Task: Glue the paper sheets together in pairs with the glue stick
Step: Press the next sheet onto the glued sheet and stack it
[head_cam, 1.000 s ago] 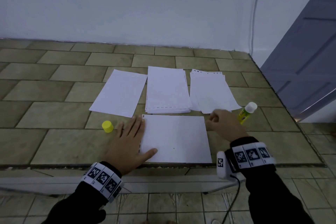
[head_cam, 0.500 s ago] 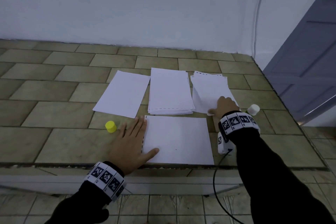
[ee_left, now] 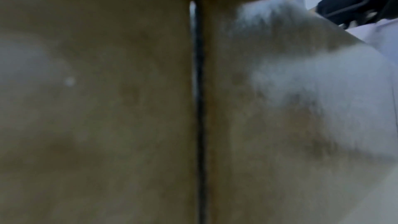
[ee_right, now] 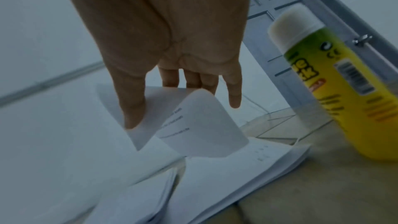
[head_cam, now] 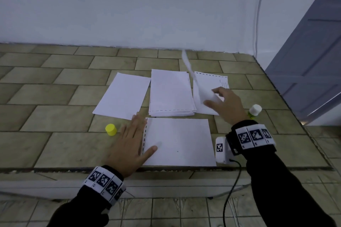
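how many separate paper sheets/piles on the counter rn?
4, plus one sheet lifted by the right hand: left single sheet, middle stack, right stack, near sheet under the left hand. Sheets per stack: cannot tell.

It looks like a plain room in a home: a tiled counter point(head_cam: 55, 97) against a bare white wall point(head_cam: 129, 5), a grey panelled door point(head_cam: 313, 51) at right.
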`<state>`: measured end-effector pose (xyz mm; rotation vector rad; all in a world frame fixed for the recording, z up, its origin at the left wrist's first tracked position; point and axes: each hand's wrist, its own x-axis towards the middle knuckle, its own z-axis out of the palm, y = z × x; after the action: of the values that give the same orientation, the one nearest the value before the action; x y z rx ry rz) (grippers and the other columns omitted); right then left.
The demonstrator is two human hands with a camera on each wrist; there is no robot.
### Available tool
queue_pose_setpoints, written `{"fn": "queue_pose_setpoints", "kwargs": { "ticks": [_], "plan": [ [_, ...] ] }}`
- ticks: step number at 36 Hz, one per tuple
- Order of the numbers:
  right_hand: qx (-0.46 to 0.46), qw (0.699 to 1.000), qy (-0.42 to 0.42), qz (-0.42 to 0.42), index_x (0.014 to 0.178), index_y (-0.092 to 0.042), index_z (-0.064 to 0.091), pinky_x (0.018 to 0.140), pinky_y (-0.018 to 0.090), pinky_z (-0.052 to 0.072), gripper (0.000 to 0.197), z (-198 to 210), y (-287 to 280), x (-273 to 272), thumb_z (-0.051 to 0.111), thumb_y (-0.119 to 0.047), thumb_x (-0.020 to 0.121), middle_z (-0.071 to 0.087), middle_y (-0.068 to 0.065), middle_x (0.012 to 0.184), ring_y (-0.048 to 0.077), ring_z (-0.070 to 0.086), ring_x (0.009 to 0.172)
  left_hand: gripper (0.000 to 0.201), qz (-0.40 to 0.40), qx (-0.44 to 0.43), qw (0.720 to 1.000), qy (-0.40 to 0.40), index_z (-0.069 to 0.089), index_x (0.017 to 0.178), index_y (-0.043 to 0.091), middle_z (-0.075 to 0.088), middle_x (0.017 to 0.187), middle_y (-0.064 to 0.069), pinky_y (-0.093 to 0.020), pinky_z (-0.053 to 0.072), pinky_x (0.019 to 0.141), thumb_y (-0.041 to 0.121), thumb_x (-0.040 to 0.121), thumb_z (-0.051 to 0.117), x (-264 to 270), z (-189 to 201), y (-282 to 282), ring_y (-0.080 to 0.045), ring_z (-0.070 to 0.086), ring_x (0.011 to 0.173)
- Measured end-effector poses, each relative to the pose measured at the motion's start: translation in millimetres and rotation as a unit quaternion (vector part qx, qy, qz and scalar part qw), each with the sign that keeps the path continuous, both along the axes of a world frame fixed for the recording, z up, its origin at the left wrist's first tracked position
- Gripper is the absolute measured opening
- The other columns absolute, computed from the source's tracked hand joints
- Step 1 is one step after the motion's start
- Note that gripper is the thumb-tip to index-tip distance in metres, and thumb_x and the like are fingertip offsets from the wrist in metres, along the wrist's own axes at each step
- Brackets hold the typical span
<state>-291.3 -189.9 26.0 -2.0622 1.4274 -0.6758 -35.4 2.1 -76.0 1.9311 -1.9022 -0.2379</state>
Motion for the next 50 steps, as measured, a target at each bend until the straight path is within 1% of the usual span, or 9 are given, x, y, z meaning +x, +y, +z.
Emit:
{"fn": "queue_pose_setpoints", "kwargs": {
  "ticks": [6,9,13,18,23,28,40,44,50],
  "plan": [
    [-0.005,0.995,-0.025,0.094,0.109,-0.029,0.062,0.105,0.034,0.033,0.042,-12,38,-5,0.081,-0.018,0.074,0.052,0.006,0.131,0.019,0.041,0.126,0.062,0.039,-0.094,0.968,0.229,0.03,0.143,0.04,0.034,0.152,0.02,-0.031,0.027,0.116,0.073,0.091,0.027,-1,12,4,-0.002,0.025,0.144],
    [0.0,0.992,-0.032,0.125,0.107,-0.036,0.061,0.109,0.035,0.027,0.046,-24,50,-8,0.083,-0.017,0.072,0.046,0.005,0.141,0.02,0.035,0.132,0.055,0.091,-0.077,0.873,0.473,0.043,0.138,0.037,0.069,0.112,0.017,-0.031,0.048,0.094,0.067,0.093,0.035,-9,35,-3,-0.006,0.063,0.108],
    [0.007,0.986,-0.027,0.162,0.103,-0.042,0.06,0.114,0.038,0.024,0.045,-38,59,-11,0.084,-0.021,0.071,0.035,0.005,0.151,0.023,0.027,0.14,0.041,0.189,0.019,0.775,0.602,0.041,0.143,0.033,0.067,0.073,-0.006,-0.026,0.051,0.054,0.032,0.102,0.04,-6,58,-27,-0.02,0.061,0.064],
    [0.039,0.985,-0.029,0.165,0.106,-0.041,0.065,0.112,0.05,0.033,0.041,-45,65,-18,0.082,-0.021,0.074,0.019,-0.002,0.159,0.018,0.018,0.145,0.047,0.087,0.08,0.839,0.531,0.047,0.132,0.032,0.075,0.095,0.001,-0.026,0.057,0.073,0.005,0.095,0.058,-4,62,-15,-0.013,0.071,0.089],
    [0.107,0.981,-0.07,0.149,0.115,-0.039,0.059,0.106,0.029,0.038,0.055,-45,69,-26,0.079,-0.006,0.075,0.014,-0.008,0.154,0.006,0.015,0.143,0.04,0.054,0.072,0.873,0.48,0.063,0.118,0.022,0.071,0.115,-0.003,-0.025,0.057,0.079,-0.008,0.091,0.058,0,56,-15,-0.018,0.069,0.101],
    [0.187,0.966,-0.152,0.096,0.114,-0.03,0.058,0.081,0.023,0.055,0.05,-44,68,-35,0.061,0.01,0.084,0.058,0.0,0.119,0.021,0.064,0.102,0.032,0.061,0.072,0.88,0.465,0.068,0.106,0.023,0.07,0.114,0.001,-0.018,0.054,0.08,-0.003,0.093,0.057,0,52,-16,-0.01,0.068,0.1],
    [0.158,0.986,-0.012,0.054,0.096,-0.023,0.07,0.068,0.014,0.051,0.015,-46,67,-36,0.071,-0.013,0.084,0.067,0.008,0.093,0.016,0.061,0.078,0.024,0.062,0.072,0.945,0.312,0.072,0.107,0.03,0.062,0.075,-0.01,-0.014,0.046,0.063,0.015,0.089,0.07,4,41,-20,-0.017,0.055,0.068],
    [0.146,0.988,0.017,0.056,0.098,-0.02,0.065,0.055,0.003,0.039,0.025,-47,70,-32,0.076,-0.01,0.078,0.058,-0.008,0.08,0.002,0.054,0.068,0.023,0.061,0.044,0.966,0.248,0.074,0.107,0.024,0.049,0.054,0.011,-0.01,0.04,0.057,0.013,0.086,0.073,2,39,-19,-0.005,0.049,0.056],
    [0.141,0.987,0.045,0.058,0.101,-0.021,0.063,0.056,0.003,0.04,0.032,-53,72,-29,0.079,-0.011,0.076,0.059,-0.005,0.082,0.004,0.053,0.071,0.025,0.064,0.075,0.974,0.204,0.073,0.109,0.025,0.059,0.07,0.008,-0.017,0.041,0.06,0.016,0.085,0.074,2,34,-16,-0.007,0.052,0.063]
  ]
}}
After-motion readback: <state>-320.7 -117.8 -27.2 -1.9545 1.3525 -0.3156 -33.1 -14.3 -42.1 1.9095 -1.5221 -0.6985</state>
